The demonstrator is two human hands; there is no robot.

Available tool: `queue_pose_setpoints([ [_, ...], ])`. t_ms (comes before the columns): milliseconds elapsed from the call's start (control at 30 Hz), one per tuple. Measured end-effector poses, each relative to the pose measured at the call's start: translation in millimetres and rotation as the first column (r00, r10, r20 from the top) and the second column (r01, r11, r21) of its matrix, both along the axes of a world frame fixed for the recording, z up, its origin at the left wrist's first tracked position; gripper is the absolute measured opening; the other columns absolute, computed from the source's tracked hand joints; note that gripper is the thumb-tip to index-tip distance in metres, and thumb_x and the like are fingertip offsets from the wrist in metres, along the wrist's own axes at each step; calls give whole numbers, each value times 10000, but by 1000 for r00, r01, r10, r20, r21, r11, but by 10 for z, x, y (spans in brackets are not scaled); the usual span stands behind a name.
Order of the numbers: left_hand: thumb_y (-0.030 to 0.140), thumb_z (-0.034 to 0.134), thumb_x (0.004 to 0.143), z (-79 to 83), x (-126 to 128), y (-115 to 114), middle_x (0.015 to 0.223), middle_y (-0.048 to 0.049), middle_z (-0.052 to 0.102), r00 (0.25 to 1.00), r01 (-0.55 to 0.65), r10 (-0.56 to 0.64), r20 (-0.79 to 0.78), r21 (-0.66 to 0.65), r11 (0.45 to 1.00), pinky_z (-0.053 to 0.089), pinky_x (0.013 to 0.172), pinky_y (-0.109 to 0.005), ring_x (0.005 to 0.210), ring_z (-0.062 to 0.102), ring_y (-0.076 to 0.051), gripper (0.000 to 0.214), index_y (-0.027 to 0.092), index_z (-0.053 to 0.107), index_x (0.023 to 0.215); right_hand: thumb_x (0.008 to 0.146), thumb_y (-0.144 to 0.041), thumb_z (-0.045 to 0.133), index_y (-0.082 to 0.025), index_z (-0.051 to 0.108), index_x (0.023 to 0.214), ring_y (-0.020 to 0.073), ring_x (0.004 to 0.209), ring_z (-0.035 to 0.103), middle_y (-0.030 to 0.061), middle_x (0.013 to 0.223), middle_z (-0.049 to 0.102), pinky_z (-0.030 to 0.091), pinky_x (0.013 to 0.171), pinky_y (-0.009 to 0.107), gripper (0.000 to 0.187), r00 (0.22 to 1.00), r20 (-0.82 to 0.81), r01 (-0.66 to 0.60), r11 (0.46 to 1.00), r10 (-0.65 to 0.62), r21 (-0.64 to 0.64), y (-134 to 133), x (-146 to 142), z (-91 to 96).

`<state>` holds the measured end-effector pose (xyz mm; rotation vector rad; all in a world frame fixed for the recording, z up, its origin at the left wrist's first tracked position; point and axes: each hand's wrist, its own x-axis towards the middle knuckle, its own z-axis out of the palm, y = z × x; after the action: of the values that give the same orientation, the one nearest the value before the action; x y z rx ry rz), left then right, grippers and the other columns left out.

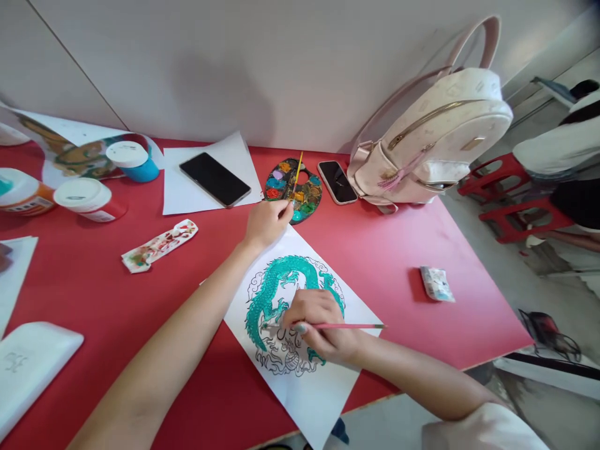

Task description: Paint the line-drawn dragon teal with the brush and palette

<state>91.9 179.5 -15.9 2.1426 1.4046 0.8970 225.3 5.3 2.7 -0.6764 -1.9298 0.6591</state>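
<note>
My right hand (319, 322) is closed around a thin pink-handled paintbrush (349, 325). The brush lies nearly level, its tip at the left over the drawing's lower dragon body. Beneath that hand, a white sheet (314, 400) carries an outlined dragon (262, 294), much of it painted teal, with clouds and flames in bare line. At the sheet's far corner rests my left hand (267, 222), its fingers curled closed; whatever they may hold is hidden. Just beyond it lies a paint palette (309, 209) with several colours, and a yellow-handled brush (299, 169) leans across it.
A black phone (215, 179) lies on white paper; another phone (337, 182) sits beside a pale pink backpack (435, 137). Paint jars (89, 199) stand left, near a paint-stained strip (159, 245). A small packet (437, 284) is near the table's right edge. A person (562, 150) appears far right.
</note>
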Motion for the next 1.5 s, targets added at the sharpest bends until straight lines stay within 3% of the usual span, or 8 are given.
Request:
queue_pose_setpoints([
  [167, 371, 477, 1013, -26, 6, -30, 517, -15, 504, 1000, 27, -27, -11, 33, 999, 199, 574, -356, 515, 407, -149, 476, 231, 434, 560, 1165, -326, 332, -207, 592, 930, 134, 540, 512, -34, 633, 584, 349, 535, 307, 370, 993, 121, -44, 958, 10, 283, -50, 9, -97],
  [267, 361, 493, 1010, -41, 12, -40, 512, -19, 521, 997, 66, -61, -52, 97, 993, 178, 562, -359, 507, 428, -153, 467, 230, 479, 562, 1164, -323, 368, -192, 607, 935, 136, 580, 536, -14, 687, 615, 351, 556, 317, 357, 983, 185, -80, 932, 14, 354, -42, 60, -146],
  [533, 339, 465, 1009, -104, 29, -36, 513, -27, 572, 964, 248, -219, -152, 210, 946, 182, 533, -347, 501, 497, -155, 463, 223, 510, 564, 1173, -340, 310, -198, 601, 894, 145, 610, 527, -10, 691, 609, 376, 578, 308, 428, 981, 194, -64, 950, 4, 305, 10, 143, -159],
  [700, 333, 428, 1041, -116, 36, -54, 529, -38, 618, 921, 370, -309, -237, 285, 884, 167, 524, -348, 485, 511, -153, 487, 214, 563, 588, 1172, -358, 304, -190, 631, 902, 153, 635, 547, 4, 716, 624, 394, 600, 308, 456, 976, 214, -102, 954, 41, 283, 3, 153, -204],
  [1000, 336, 423, 1045, -110, 40, -57, 535, -39, 620, 931, 348, -288, -224, 305, 887, 185, 522, -341, 505, 526, -155, 492, 212, 591, 600, 1173, -368, 338, -200, 620, 871, 138, 642, 572, -1, 722, 667, 408, 592, 293, 446, 977, 206, -116, 955, 60, 271, 22, 121, -207],
  [1200, 342, 415, 1042, -107, 49, -49, 546, -46, 629, 932, 335, -276, -234, 268, 903, 185, 529, -349, 516, 524, -160, 493, 217, 598, 602, 1175, -391, 276, -204, 626, 874, 156, 643, 572, 9, 699, 618, 402, 622, 307, 497, 951, 307, -120, 960, 38, 253, -17, 175, -268],
  [1500, 344, 426, 1035, -72, 52, -64, 554, -54, 633, 935, 327, -281, -216, 216, 920, 185, 544, -357, 540, 549, -168, 487, 221, 582, 590, 1172, -383, 302, -210, 623, 882, 152, 635, 576, 4, 699, 642, 411, 606, 303, 467, 971, 237, -96, 963, 35, 251, 10, 163, -238],
])
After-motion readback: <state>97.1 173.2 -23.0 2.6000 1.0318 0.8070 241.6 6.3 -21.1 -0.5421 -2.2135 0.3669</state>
